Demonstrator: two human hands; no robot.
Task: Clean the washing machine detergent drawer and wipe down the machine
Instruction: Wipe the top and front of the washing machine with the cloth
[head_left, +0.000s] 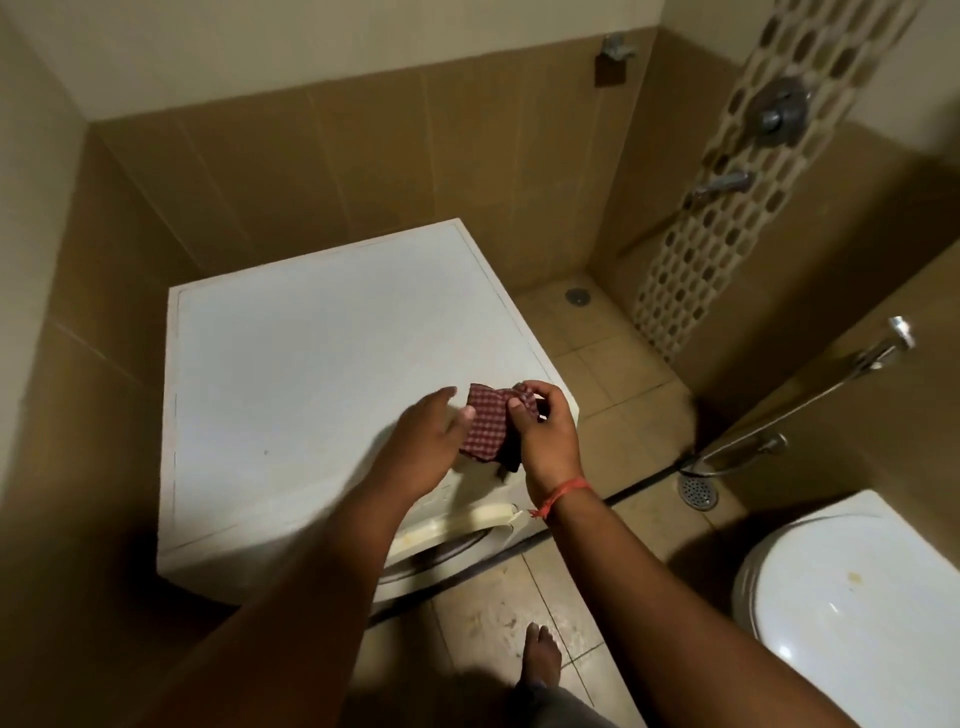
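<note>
A white front-loading washing machine (291, 374) stands in the corner of a tiled bathroom, seen from above. Over its front right corner I hold a red checked cloth (488, 421) between both hands. My right hand (545, 431) pinches the cloth's upper edge with thumb and fingers. My left hand (426, 441) touches the cloth's left side, with the thumb on it and the fingers fairly straight. Below my hands a cream detergent drawer front (488, 514) shows on the machine's face, above the round door (436, 556).
A white toilet (857, 613) sits at the lower right. A hand spray hose (810, 400) hangs on the right wall. Shower taps (779, 111) are mounted on the far wall. Floor drains (698, 491) lie beside the machine. My bare foot (540, 660) stands on the tiled floor.
</note>
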